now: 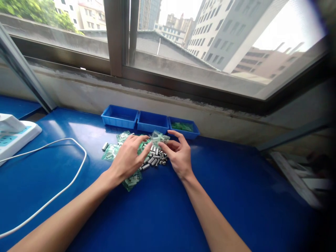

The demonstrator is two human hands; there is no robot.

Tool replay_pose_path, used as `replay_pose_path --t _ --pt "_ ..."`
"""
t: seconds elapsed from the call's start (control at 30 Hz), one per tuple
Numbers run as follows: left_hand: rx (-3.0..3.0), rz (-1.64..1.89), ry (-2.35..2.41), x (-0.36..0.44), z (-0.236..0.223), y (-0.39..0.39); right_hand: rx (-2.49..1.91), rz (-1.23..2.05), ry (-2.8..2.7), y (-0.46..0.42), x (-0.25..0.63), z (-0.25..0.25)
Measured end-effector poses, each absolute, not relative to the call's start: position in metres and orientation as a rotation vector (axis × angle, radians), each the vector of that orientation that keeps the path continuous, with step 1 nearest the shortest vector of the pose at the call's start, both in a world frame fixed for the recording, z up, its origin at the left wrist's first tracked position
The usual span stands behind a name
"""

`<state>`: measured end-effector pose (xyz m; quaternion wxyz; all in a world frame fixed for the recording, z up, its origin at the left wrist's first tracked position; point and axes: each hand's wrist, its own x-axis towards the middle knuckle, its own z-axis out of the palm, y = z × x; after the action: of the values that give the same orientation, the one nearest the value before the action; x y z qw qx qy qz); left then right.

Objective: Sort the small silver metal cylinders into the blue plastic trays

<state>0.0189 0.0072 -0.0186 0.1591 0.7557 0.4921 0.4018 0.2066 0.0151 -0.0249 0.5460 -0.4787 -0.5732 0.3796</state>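
Observation:
My right hand [180,154] pinches a small clear greenish plastic bag [158,136] between the thumb and a finger, with the index finger raised. My left hand [128,154] is just left of that bag, thumb and index finger apart, its thumb tip close to the bag's edge; whether it touches cannot be made out. Under and between the hands lies a pile of short silvery metal cylinders and screw-like pieces [152,159]. Filled greenish bags surround the pile: one bag [110,151] left of my left hand, another bag [132,180] below it, partly covered by the wrist.
Behind the pile, three blue bins stand in a row by the wall: a left bin [119,123], a middle bin [152,128] and a right bin [195,133] holding green bags. A white cable [78,171] curves across the blue tabletop [147,217] near a power strip [28,134].

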Motion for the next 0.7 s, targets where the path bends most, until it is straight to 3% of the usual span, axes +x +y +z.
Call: replay_pose_path --t 0.4,0.7 --pt "1.494 1.156 1.043 0.018 -0.005 0.008 -1.016 1.267 -1.207 0.009 0.198 -0.018" --pt "1.421 1.198 0.991 0.016 -0.011 0.011 -1.004 1.212 -1.295 0.012 0.2 -0.022"
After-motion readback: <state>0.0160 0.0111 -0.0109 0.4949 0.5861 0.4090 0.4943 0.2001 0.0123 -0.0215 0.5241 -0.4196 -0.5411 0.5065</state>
